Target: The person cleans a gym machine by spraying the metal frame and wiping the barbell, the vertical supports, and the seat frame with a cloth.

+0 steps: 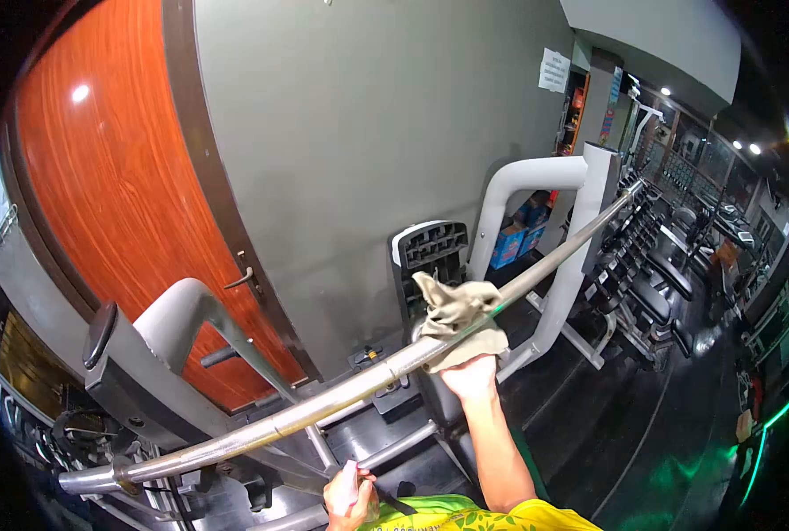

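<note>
A long metal barbell bar [359, 389] runs across the view, from the lower left up to the upper right. A beige cloth [456, 311] is bunched over the bar just right of its middle. My right hand [470, 378] presses the cloth around the bar from below, its fingers mostly hidden under the fabric. Low in front of my body, my left hand [350, 497] is closed, with the thumb side up, apart from the bar. What sits inside that hand, if anything, I cannot make out.
Grey rack frames [571, 283] stand under the bar at both sides. Behind are a padded seat back [430, 257], a grey wall [368, 115] and an orange wooden door [111, 159]. Dumbbell racks [629, 248] and benches [669, 274] line the right side, above black flooring [624, 416].
</note>
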### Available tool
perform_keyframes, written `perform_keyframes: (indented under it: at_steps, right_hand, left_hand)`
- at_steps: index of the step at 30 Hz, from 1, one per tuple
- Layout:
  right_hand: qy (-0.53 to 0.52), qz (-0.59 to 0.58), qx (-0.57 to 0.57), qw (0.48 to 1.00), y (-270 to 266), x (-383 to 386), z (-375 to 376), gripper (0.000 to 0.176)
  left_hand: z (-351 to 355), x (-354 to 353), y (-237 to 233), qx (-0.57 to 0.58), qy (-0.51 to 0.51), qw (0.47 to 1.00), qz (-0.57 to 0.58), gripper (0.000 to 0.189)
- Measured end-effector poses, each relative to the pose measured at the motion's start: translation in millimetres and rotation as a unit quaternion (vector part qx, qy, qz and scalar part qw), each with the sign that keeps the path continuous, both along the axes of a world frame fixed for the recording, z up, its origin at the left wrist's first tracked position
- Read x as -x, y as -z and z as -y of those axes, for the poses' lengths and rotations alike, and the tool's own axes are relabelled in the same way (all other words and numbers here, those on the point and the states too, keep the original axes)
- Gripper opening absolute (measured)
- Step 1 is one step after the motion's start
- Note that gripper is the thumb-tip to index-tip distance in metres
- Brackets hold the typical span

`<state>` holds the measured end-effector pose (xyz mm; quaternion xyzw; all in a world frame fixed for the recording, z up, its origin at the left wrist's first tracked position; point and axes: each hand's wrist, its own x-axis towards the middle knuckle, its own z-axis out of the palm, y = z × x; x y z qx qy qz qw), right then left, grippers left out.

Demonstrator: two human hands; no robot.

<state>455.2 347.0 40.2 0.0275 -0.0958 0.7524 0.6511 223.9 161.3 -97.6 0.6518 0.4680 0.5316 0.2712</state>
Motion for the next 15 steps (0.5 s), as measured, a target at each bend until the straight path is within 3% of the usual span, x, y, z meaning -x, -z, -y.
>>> perform_keyframes:
  at_steps: [1,2,5,6,7,9,10,12,13,15]
  right_hand:
    - [-0.006,-0.057,0.080,0.995,3,1,7,0.037]
    - [0.073,0.058,0.126,0.988,3,4,14,0.043]
    - [0.083,0.132,0.130,0.979,34,0,25,0.047]
    - [0.128,0.179,-0.021,0.975,12,14,30,0.049]
    - [0.127,0.158,-0.020,0.979,-3,20,38,0.044]
    - [0.118,0.164,0.000,0.979,47,1,46,0.034]
    - [0.117,0.165,0.000,0.979,45,-4,45,0.034]
    - [0.144,0.119,-0.187,0.964,39,-9,44,0.028]
    - [0.268,0.212,-0.048,0.938,17,-2,66,0.026]
    - [0.491,0.336,0.005,0.804,-7,10,71,0.032]
  left_hand:
    - [0,0,4,0.020,0.003,1.000,0.024,0.044]
    - [0,-1,7,0.041,0.004,0.998,0.048,0.043]
    - [-1,-2,7,0.040,0.010,0.999,0.024,0.041]
    - [-2,-2,8,0.038,0.009,0.999,0.023,0.041]
    - [-2,-4,9,0.023,0.011,0.999,0.048,0.040]
    - [-5,-6,10,0.008,0.011,0.997,0.074,0.040]
    - [-6,-6,10,0.018,0.010,0.998,0.067,0.040]
    - [-8,-5,11,0.029,0.011,0.998,0.061,0.041]
    - [-10,-5,12,0.027,0.016,0.998,0.058,0.041]
    - [-11,-7,12,0.026,0.023,0.998,0.056,0.041]
